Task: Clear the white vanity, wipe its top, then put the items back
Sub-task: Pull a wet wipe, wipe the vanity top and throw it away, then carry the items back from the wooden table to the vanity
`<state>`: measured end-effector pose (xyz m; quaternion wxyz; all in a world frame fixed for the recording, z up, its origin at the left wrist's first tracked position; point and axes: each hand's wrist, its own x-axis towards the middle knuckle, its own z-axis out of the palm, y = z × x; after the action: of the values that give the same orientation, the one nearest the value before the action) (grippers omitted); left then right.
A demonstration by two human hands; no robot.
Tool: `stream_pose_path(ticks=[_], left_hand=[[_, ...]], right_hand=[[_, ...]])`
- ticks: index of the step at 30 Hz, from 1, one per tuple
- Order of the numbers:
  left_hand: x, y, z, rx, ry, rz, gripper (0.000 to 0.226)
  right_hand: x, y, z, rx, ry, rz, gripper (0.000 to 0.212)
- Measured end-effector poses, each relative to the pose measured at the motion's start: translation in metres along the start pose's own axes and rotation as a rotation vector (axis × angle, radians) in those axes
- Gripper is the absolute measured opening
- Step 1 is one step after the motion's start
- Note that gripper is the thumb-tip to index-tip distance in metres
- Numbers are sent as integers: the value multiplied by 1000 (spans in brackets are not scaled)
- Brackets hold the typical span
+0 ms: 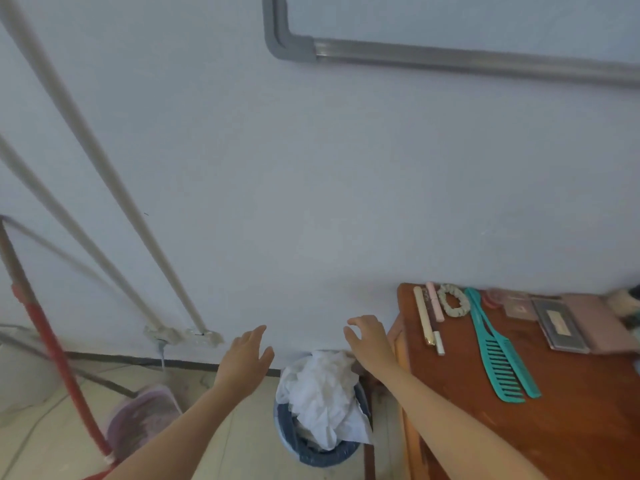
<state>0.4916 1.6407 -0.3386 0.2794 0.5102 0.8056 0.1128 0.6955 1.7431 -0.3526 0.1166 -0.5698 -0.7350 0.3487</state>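
Note:
My left hand (246, 356) and my right hand (369, 341) hover empty with relaxed fingers above a blue waste bin (323, 453) on the floor. Crumpled white tissue (323, 396) fills the bin. To the right a brown wooden table (554, 427) carries the vanity items: two teal combs (498, 355), a pale scrunchie (452, 299), a cream tube (423, 315), a pink tube (435, 301), a grey palette (559, 325) and a pink case (595, 322). The white vanity itself is out of view.
A red-handled mop (52, 344) leans at the left over a purple bucket (142, 420). Two white pipes (114, 174) run down the pale wall to the floor. A grey-framed board (450, 58) hangs on the wall above.

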Motion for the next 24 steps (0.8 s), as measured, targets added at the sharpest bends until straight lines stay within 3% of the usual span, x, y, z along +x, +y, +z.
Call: stream_pose_path(ticks=[15, 24], left_hand=[[-67, 22, -56, -127, 157, 428, 46], [-123, 57, -35, -134, 122, 614, 43]], right_hand=[[-143, -44, -58, -99, 427, -90, 21], [-222, -34, -113, -238, 560, 39, 28]])
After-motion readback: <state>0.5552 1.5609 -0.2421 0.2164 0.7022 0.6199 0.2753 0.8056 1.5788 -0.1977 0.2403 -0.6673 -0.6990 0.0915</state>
